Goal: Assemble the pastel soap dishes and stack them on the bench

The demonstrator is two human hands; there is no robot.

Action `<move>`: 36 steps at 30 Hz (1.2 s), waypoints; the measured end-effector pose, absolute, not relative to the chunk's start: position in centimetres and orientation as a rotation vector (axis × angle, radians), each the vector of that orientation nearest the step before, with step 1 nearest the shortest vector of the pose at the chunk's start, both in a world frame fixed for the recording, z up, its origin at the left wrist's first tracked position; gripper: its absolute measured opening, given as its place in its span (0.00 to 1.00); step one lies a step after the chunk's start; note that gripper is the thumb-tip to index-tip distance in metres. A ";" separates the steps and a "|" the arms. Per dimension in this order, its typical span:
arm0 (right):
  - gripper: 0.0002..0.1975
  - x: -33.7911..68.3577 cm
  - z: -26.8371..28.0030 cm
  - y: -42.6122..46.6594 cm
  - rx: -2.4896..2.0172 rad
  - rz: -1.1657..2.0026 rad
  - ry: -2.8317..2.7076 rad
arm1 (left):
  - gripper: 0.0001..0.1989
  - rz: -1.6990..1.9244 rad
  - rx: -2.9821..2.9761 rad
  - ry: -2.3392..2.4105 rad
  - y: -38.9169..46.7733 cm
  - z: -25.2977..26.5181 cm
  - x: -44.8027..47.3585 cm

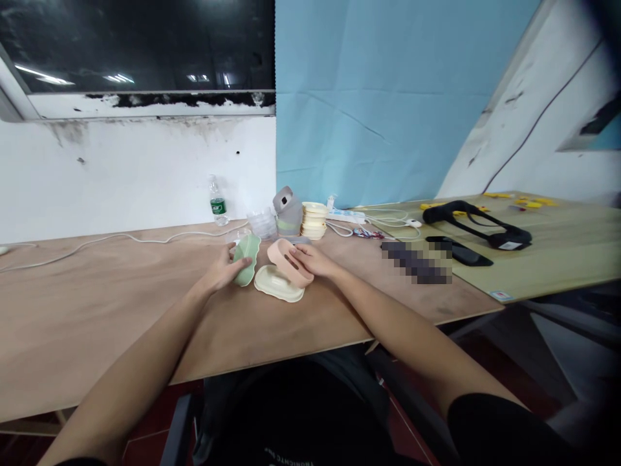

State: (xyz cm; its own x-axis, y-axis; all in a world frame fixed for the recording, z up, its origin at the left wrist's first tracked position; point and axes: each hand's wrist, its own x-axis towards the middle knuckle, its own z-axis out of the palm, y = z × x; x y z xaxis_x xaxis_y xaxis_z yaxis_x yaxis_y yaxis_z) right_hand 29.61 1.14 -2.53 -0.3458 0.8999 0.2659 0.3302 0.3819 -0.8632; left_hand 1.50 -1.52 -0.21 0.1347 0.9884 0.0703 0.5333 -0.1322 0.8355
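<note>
My left hand (228, 266) is closed on the edge of a pale green wavy-edged dish (248, 262), which is tilted up on its side. In my right hand (313, 259) is a pink oval frame (286, 262) with a slot in its wall, gripped at its upper right side and tilted. Beneath the pink frame a cream wavy-edged dish (276, 288) lies on the table, partly covered by it. The frame's lower end overlaps that dish in view; I cannot tell whether they touch.
Behind my hands stand stacked cream pieces (314, 221), grey pieces (288, 217) and clear plastic pieces (262, 224). A water bottle (218, 204) is by the wall. A power strip (347, 213) with white cables lies behind. Farther right are a black headset-like frame (509, 236) and a blurred-out object (417, 262).
</note>
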 end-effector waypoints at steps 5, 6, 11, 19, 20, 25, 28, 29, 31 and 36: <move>0.22 30.9 -1.7 2.5 -1.004 0.630 -1.519 | 0.44 0.879 1.776 1.485 -1.6 -0.1 1.5; 0.21 31.3 -1.5 2.7 -0.991 0.519 -1.458 | 0.43 0.880 1.781 1.480 -1.7 -0.1 1.6; 0.17 32.4 -1.3 3.6 -1.042 -0.025 -1.689 | 0.41 0.881 1.816 1.444 -1.8 -0.3 2.0; 0.25 29.7 -3.6 3.9 -1.261 -0.387 -2.124 | 0.39 0.866 1.913 1.449 -1.7 -0.5 1.9; 0.23 29.6 -3.9 3.9 -1.245 -0.376 -2.146 | 0.39 0.864 1.920 1.459 -1.7 -0.5 1.9; 0.20 30.1 -4.3 3.9 -1.187 -0.324 -2.185 | 0.40 0.849 1.938 1.481 -1.8 -0.6 2.1; 0.19 30.3 -4.5 4.1 -1.186 -0.315 -2.154 | 0.41 0.836 1.959 1.476 -1.9 -0.6 2.1; 0.19 30.4 -4.5 4.1 -1.183 -0.309 -2.152 | 0.41 0.831 1.963 1.479 -2.0 -0.6 2.1; 0.19 30.4 -4.6 4.2 -1.173 -0.285 -2.163 | 0.42 0.820 1.968 1.484 -2.0 -0.6 2.1; 0.19 30.2 -4.5 4.4 -1.116 -0.247 -2.191 | 0.42 0.818 1.992 1.452 -1.9 -0.8 2.2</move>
